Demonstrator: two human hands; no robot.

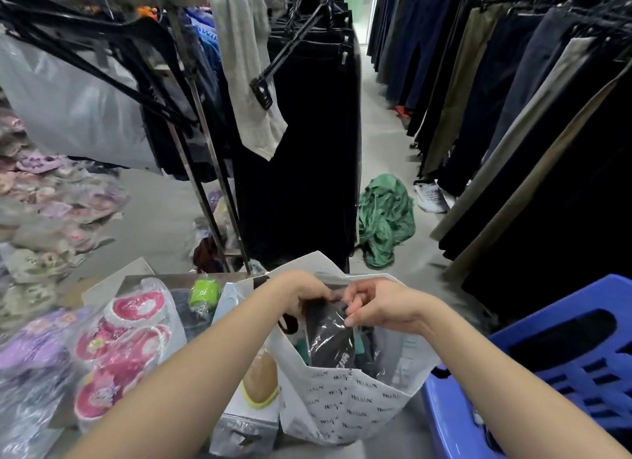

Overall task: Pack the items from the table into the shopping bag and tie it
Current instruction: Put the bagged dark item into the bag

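table (191, 281): strewn with wrapped pink slippers (126, 342) | shopping bag (345, 400): white, printed, open at table's near edge | black packet (330, 335): clear-wrapped, upright inside bag | left hand (301, 291): curled onto packet's top | right hand (379, 308): fingertips pinching wrap

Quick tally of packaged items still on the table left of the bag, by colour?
Pink-and-white slippers in clear plastic packs: 1 stack, exact count unclear
Lime-green roll in clear wrap: 1
Tan insole with yellow trim in boxed pack: 1
Purple bagged items: 1 pile
Total: 4 groups
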